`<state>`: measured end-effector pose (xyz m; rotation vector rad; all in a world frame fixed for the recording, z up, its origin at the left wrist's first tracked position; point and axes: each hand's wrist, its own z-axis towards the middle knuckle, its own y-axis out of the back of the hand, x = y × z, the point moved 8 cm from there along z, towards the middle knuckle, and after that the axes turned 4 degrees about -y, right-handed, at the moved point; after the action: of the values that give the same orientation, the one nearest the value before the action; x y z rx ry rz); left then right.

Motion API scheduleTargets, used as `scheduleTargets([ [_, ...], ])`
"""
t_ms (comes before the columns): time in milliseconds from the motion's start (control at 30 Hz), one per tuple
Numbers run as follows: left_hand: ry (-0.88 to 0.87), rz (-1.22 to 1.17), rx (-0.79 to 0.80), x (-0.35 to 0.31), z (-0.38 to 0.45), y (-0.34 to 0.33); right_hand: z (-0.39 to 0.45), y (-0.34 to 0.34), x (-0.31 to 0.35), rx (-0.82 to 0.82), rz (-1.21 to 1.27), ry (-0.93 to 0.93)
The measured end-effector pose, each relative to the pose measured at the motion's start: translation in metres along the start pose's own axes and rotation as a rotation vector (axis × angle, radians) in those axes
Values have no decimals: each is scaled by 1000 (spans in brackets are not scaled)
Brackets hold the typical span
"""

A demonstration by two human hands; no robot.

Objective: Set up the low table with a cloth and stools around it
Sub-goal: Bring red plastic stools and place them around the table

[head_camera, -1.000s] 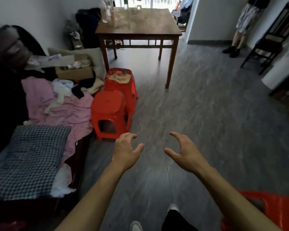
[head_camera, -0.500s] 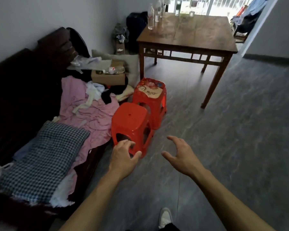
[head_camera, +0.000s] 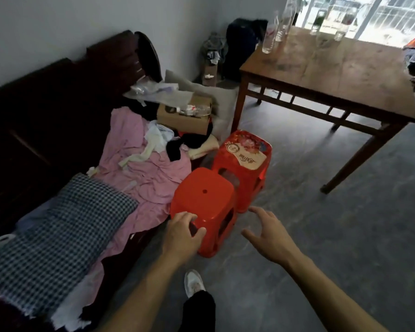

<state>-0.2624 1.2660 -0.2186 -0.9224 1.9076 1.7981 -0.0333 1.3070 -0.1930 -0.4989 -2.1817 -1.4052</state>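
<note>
Two red plastic stools stand on the floor beside the sofa. On the near corner of the plain red stool (head_camera: 203, 200), the closer one, my left hand (head_camera: 182, 233) rests with loosely curled fingers, its thumb against the stool's side. My right hand (head_camera: 268, 238) hovers just right of that stool with its fingers spread, touching nothing. Directly behind stands the second stool (head_camera: 244, 156), which has a flowered top. A blue-and-white checked cloth (head_camera: 58, 233) lies on the sofa at the left. The wooden table (head_camera: 340, 75) stands at the upper right.
The dark sofa (head_camera: 46, 111) holds pink fabric (head_camera: 139, 164), clothes and a cardboard box (head_camera: 185, 116). Bottles and glasses (head_camera: 278, 29) stand on the table's far edge. My shoe (head_camera: 193, 282) is on the grey floor (head_camera: 333, 236), which stretches away to the right.
I have stepped closer to the stools and turned left. My left hand went from the air onto the near stool's corner. My right hand came up beside the stool.
</note>
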Motion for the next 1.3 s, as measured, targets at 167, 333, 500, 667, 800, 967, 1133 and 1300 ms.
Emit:
scheduleTargets([
  [167, 50, -28, 61, 37, 97, -9, 90, -10, 8, 31, -31, -87],
  [333, 122, -12, 120, 95, 175, -31, 183, -51, 5, 89, -60, -127],
  [500, 140, 61, 147, 162, 253, -83, 279, -110, -36, 123, -60, -225],
  [667, 138, 177, 206, 227, 320, -162, 373, -181, -91, 141, -50, -329],
  [800, 212, 191, 199, 281, 362, -206, 412, -235, -134, 162, -103, -413],
  [967, 216, 280, 294, 312, 375, -243, 422, -269, -166, 153, -16, -438],
  [1133, 223, 199, 299, 317, 379, -242, 423, -278, -170, 67, 68, -465],
  [1300, 275, 144, 228, 305, 370, -222, 420, -276, -160, 56, 71, -472],
])
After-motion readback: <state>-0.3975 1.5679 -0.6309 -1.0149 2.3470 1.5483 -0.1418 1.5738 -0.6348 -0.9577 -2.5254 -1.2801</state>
